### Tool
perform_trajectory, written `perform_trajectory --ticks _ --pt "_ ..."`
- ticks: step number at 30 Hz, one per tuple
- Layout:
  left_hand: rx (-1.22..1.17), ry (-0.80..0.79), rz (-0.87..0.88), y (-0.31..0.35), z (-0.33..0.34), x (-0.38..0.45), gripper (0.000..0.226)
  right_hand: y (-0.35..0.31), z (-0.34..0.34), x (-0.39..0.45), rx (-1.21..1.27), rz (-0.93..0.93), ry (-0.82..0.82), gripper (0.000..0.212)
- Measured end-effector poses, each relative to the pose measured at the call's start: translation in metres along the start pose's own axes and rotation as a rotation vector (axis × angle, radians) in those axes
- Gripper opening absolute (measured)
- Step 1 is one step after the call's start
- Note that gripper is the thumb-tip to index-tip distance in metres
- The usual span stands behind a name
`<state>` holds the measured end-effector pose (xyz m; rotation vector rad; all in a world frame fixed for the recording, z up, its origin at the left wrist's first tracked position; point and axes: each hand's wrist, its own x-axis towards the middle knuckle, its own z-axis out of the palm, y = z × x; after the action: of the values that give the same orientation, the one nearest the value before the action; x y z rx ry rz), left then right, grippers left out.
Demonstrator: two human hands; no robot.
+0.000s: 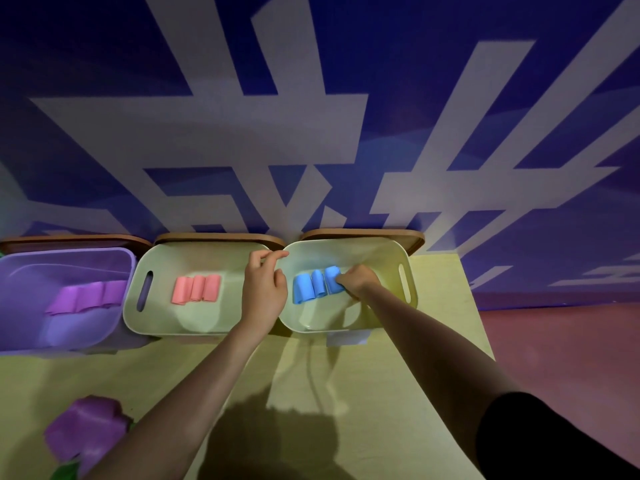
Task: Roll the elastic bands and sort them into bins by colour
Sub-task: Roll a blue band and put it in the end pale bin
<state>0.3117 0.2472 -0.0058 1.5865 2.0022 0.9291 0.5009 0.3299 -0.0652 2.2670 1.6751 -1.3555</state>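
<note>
Hands work over two pale bins on a yellow table (242,368): the right hand (358,280) curls its fingers onto the nearest of three rolled blue bands (317,284) inside the right bin (391,252), while the left hand (265,289) pinches that bin's rim just left of the grasp. Farther left, the middle bin (166,254) holds three pink rolls (196,289), and a purple bin (124,261) holds purple rolls (88,296). Loose purple bands (86,433) lie nearer the person. Large white characters on the blue wall (311,98) cannot be read.

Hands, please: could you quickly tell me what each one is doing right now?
Left hand: pinches the rim of the right bin.
Right hand: grips the rightmost blue roll inside that bin.
</note>
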Motion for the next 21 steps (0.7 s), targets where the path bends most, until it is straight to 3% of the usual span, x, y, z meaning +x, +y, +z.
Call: perform_trajectory --ticks 21 --pt "0.045 -0.014 -0.032 0.0081 -0.0023 -0.0016 0.038 -0.0007 0.0023 0.0018 -0.034 0.006 0.039 0.039"
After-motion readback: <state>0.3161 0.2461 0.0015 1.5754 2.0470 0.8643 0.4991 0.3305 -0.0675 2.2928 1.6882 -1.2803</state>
